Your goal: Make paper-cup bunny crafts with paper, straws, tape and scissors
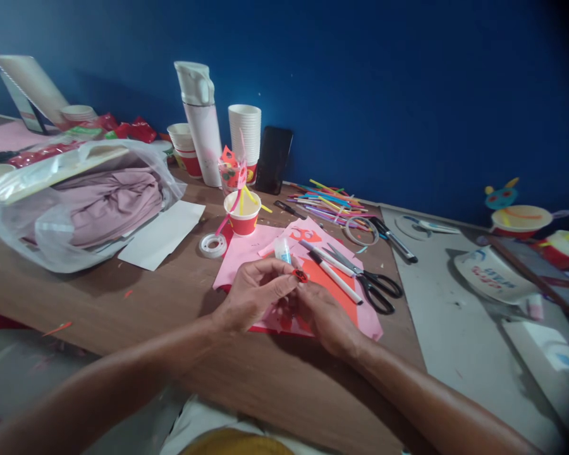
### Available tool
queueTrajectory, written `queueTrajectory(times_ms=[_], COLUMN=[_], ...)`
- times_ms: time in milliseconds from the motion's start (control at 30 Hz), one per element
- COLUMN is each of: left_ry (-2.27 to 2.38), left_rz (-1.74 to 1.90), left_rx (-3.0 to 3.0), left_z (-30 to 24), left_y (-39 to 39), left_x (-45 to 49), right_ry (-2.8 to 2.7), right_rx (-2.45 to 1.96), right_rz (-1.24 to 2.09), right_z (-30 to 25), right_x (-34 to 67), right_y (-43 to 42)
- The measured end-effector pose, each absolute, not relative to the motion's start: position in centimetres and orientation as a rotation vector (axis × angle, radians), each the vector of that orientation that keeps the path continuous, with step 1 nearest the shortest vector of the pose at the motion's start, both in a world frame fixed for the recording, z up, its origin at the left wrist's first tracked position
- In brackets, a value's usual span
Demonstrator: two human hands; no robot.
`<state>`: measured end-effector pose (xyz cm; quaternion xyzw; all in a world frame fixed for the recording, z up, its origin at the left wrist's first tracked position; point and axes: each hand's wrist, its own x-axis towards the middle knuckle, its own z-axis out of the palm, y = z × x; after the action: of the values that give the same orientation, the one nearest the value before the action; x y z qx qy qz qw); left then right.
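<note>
Red paper cutout (299, 275) is sitting between the two hands, over the pink sheet (246, 253) at mid-table. Left hand (253, 294) is pinching its left edge between thumb and forefinger. Right hand (325, 313) is curling in from the right with its fingertips touching the piece; whether it is gripping cannot be told. Glue stick (282, 249) is rising just beyond the left fingers. Judged: the piece is light, thin, limp and easily torn, so the edges are offering the safest hold. Scissors (374, 284) are lying to the right.
</note>
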<state>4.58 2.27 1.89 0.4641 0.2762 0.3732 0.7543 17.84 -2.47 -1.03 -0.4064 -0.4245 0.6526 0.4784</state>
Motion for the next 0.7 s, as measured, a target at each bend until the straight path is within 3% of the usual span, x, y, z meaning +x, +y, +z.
queueTrajectory(times_ms=[700], left_ry=[0.525], left_rz=[0.813], left_rx=[1.026], left_z=[1.71], left_y=[2.47], left_x=[4.56], right_ry=[-1.207], right_rx=[-1.097], right_rz=[1.544], right_z=[-0.47], right_x=[18.44], right_y=[-2.23])
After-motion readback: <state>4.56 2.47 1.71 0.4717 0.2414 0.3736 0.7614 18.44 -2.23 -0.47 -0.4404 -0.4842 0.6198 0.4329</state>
